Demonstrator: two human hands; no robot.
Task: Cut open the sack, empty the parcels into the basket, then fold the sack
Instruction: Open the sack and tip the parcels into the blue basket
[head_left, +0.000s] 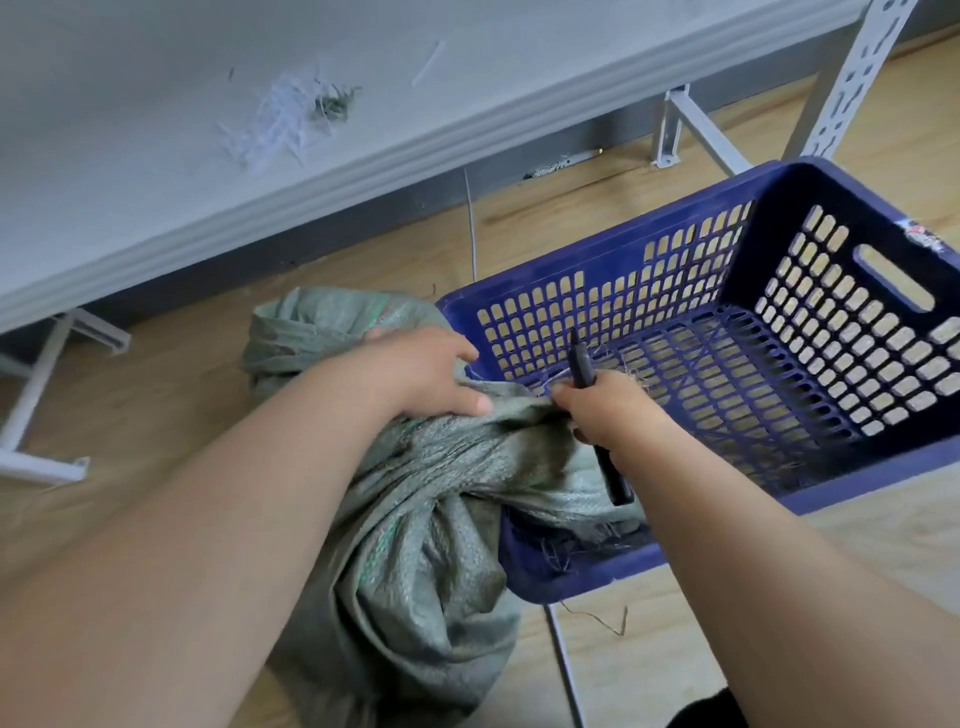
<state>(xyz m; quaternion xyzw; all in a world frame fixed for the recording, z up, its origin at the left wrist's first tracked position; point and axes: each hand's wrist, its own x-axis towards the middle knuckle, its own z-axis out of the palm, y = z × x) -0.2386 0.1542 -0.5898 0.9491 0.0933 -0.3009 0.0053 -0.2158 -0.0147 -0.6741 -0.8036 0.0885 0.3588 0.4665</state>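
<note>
1. Green woven sack (415, 519): slumped on the floor, mouth draped over the near-left rim of the basket (597, 291); long axis runs from lower left toward that rim.
2. Left hand (431, 374): clamped on bunched sack cloth beside the mouth.
3. Right hand (608, 410): nearer the mouth, gripping a dark cutter (582, 364), tip up at the gathered end.
4. Parcels: none visible.

We saw the basket (727, 332) open with room inside; the sack (426, 519) draped over its near-left corner blocked that side.

One sack (415, 519), one basket (727, 218), one knife (602, 431), two hands (431, 374).
</note>
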